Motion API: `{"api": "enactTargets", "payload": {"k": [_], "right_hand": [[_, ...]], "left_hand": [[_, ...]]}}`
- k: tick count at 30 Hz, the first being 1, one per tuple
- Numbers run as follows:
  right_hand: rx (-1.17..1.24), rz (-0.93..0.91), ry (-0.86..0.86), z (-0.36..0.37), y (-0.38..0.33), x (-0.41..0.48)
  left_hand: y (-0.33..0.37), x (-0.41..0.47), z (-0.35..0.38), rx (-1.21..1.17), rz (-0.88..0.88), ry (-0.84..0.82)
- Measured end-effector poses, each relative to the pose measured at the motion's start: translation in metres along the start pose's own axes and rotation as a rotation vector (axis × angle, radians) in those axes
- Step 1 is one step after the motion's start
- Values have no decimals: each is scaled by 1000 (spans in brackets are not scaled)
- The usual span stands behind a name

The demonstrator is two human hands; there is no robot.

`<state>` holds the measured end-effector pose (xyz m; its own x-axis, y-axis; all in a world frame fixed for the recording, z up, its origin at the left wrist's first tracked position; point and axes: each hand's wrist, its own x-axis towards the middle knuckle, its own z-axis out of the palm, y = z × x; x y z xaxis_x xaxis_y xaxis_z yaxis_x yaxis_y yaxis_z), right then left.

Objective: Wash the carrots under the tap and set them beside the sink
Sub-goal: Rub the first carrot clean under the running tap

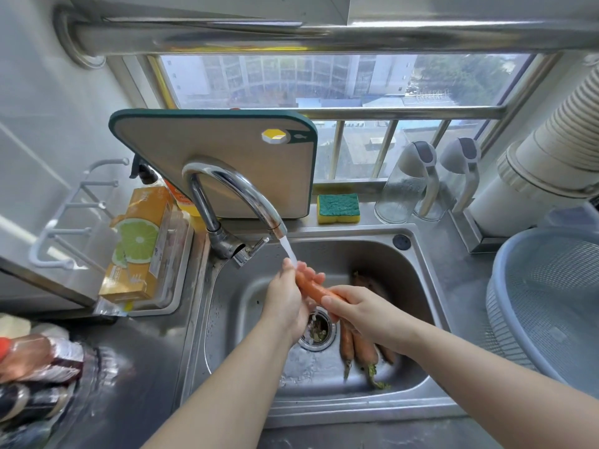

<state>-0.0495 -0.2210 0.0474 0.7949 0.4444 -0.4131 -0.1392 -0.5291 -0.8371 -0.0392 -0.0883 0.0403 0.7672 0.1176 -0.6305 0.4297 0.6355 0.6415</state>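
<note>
The carrot (311, 287) looks stiff, light, likely slippery when wet; left hand (285, 298) fingers (310, 274) wrap its 10 o'clock end; right hand (363, 314) clamps the 4 o'clock end; end grips suit.

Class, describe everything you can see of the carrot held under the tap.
The carrot is orange and wet, held slanted above the drain. Water from the tap lands at its upper-left end, where the left hand holds it; the right hand grips its lower-right end. Both ends are hidden by the hands.
</note>
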Motion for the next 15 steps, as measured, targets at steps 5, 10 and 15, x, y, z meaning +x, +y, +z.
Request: {"api": "enactTargets", "payload": {"k": [5, 10, 15], "right_hand": [[-71, 0, 54, 4, 7, 2], [-227, -75, 144, 9, 12, 4], [-387, -230, 279, 6, 19, 6]], "left_hand": [[-11, -2, -8, 387, 212, -86], [-8, 0, -5, 354, 261, 42], [4, -3, -3, 13, -58, 64]]}}
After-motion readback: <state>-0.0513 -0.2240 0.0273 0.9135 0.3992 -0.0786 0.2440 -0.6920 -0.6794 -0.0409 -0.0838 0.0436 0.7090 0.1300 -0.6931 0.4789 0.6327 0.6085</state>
